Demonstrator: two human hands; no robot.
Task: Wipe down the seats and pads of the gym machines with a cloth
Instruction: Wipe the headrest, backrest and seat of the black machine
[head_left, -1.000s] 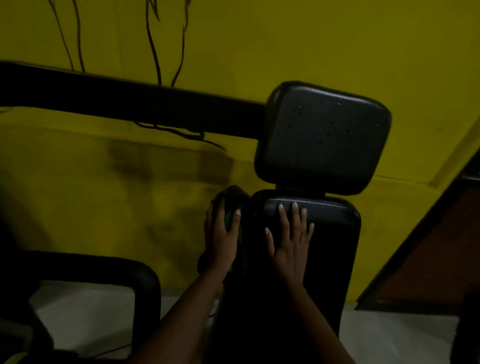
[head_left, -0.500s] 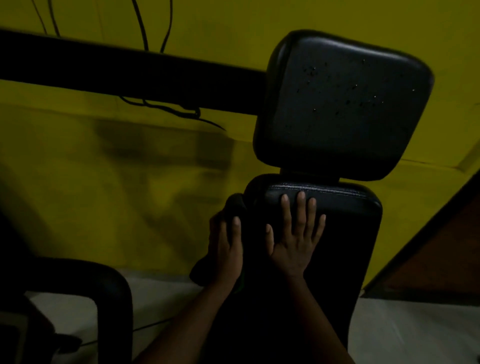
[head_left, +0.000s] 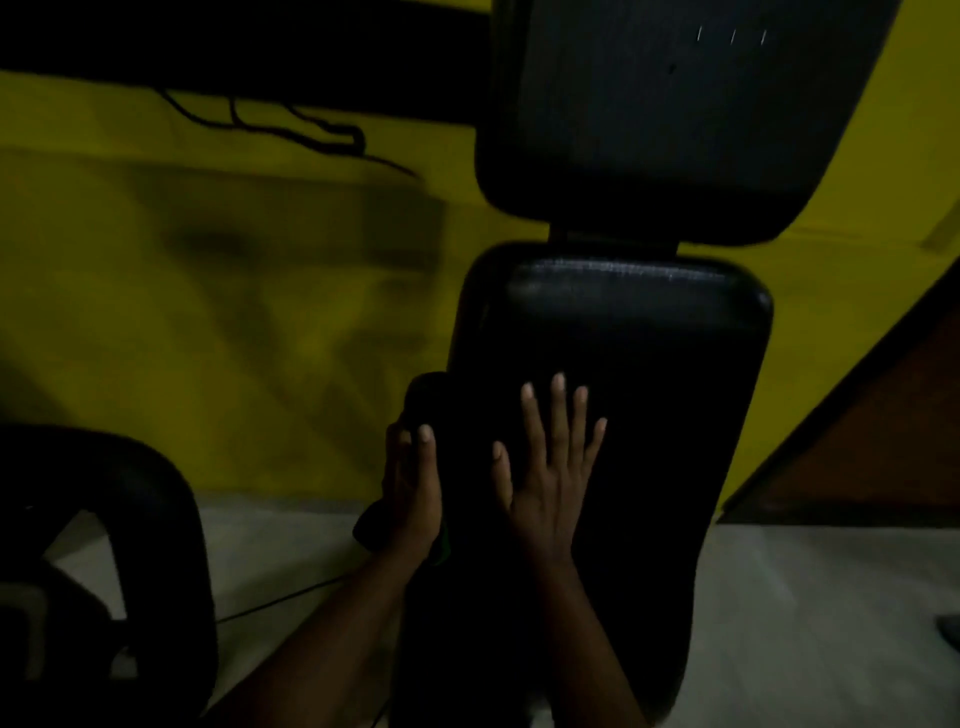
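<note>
Centre frame, dim light: left hand (head_left: 413, 493), fingers straight, presses the dark cloth (head_left: 428, 397) against the left edge of the lower pad (head_left: 639, 353), likely wiping that side, while right hand (head_left: 545, 473) lies flat and spread on its face, seemingly bracing it.

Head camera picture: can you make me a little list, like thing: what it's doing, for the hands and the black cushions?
left hand: presses the dark cloth against the side of the lower pad
right hand: flat on the lower pad, fingers spread
upper pad: above the lower one, no hand on it
wall: yellow
light: dim
</note>
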